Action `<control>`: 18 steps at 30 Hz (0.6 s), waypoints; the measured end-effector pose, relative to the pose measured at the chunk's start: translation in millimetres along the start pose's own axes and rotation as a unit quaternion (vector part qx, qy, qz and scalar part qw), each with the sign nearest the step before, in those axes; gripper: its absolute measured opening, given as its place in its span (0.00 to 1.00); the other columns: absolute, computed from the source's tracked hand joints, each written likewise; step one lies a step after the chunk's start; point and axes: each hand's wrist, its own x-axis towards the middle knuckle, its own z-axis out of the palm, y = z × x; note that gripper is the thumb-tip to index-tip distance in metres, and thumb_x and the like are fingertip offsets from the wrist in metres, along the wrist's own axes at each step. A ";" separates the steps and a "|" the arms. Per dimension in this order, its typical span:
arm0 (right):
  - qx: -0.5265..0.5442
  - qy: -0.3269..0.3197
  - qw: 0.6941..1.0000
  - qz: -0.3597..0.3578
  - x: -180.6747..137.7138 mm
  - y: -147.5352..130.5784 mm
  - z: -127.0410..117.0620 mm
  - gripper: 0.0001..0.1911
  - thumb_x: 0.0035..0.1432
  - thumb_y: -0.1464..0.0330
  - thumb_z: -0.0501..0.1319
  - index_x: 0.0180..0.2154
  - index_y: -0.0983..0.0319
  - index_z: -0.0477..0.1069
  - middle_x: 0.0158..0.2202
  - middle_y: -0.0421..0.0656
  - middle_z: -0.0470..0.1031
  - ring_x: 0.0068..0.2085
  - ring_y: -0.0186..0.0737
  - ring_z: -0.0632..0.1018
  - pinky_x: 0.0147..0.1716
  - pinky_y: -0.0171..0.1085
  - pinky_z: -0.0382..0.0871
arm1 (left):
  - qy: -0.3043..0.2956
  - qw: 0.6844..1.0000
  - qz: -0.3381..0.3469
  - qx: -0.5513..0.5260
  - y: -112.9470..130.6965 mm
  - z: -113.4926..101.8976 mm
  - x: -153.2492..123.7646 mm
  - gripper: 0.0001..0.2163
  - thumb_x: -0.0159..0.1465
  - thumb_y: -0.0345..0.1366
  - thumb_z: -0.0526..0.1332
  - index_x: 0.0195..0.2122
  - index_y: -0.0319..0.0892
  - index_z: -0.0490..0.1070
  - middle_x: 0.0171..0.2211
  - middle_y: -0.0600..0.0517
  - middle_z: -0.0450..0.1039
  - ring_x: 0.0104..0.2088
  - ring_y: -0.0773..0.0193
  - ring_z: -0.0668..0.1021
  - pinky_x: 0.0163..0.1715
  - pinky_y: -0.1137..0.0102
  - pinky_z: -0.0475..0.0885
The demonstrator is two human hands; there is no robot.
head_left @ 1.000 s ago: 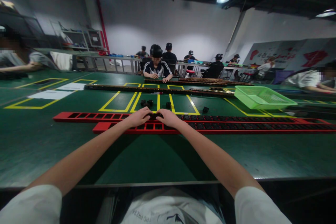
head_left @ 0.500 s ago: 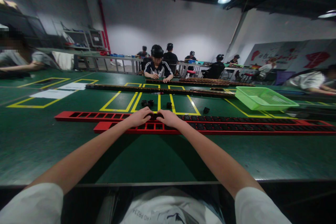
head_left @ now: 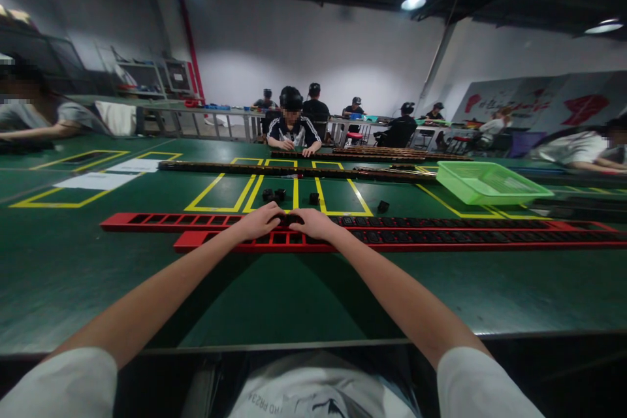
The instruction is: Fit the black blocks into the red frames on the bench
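Observation:
Two long red slotted frames [head_left: 147, 222] lie side by side across the table. My left hand [head_left: 262, 221] and my right hand [head_left: 313, 223] meet over their middle, fingers curled from either side around a small black block [head_left: 289, 219] at the slots. The fingertips partly hide this block, so how deep it sits cannot be made out. To the right of my hands, rows of black blocks [head_left: 392, 235] fill the slots; to the left the slots are open. Several loose black blocks [head_left: 314, 198] stand on the table just beyond the frames.
A light green basket [head_left: 490, 192] stands at the right behind the frames. Long dark strips [head_left: 235, 167] lie farther back, and white papers [head_left: 98, 181] lie at the left. Yellow tape outlines mark the green table [head_left: 274, 300]. A co-worker [head_left: 294, 124] sits across; others sit at both sides.
Both hands stay at nearly the same spot on the frames, the black block between their fingers. The view has shifted very slightly.

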 end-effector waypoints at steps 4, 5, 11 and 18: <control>0.001 -0.012 1.000 -0.010 1.6 0.7 -1.7 0.26 0.65 0.56 0.58 0.60 0.60 0.69 0.57 0.51 0.75 0.55 0.52 0.76 0.50 0.42 0.69 | 0.004 1.000 0.009 0.001 -1.4 0.4 0.1 0.13 0.68 0.36 0.52 0.49 0.42 0.72 0.45 0.46 0.69 0.45 0.56 0.75 0.51 0.59 0.71; 0.003 -0.013 1.000 -0.008 1.8 0.4 -2.9 0.26 0.65 0.56 0.58 0.60 0.61 0.69 0.57 0.51 0.75 0.55 0.52 0.76 0.50 0.42 0.69 | 0.006 1.000 0.011 0.001 -1.1 0.2 0.0 0.13 0.68 0.36 0.52 0.49 0.42 0.72 0.45 0.46 0.69 0.45 0.57 0.75 0.51 0.59 0.71; -0.007 -0.026 1.000 -0.002 0.1 -3.7 -12.9 0.24 0.64 0.56 0.60 0.58 0.59 0.71 0.54 0.51 0.77 0.51 0.52 0.78 0.45 0.41 0.71 | 0.007 1.000 0.016 0.006 5.6 -3.1 -0.7 0.14 0.69 0.36 0.52 0.50 0.41 0.72 0.46 0.45 0.69 0.46 0.56 0.75 0.52 0.59 0.71; -0.005 -0.035 0.999 0.001 -9.2 3.7 -24.5 0.23 0.61 0.54 0.62 0.55 0.57 0.74 0.51 0.49 0.78 0.48 0.51 0.78 0.43 0.41 0.71 | 0.009 1.000 0.016 0.025 5.7 -3.0 -2.8 0.14 0.69 0.39 0.52 0.49 0.42 0.72 0.46 0.46 0.69 0.46 0.56 0.75 0.50 0.60 0.71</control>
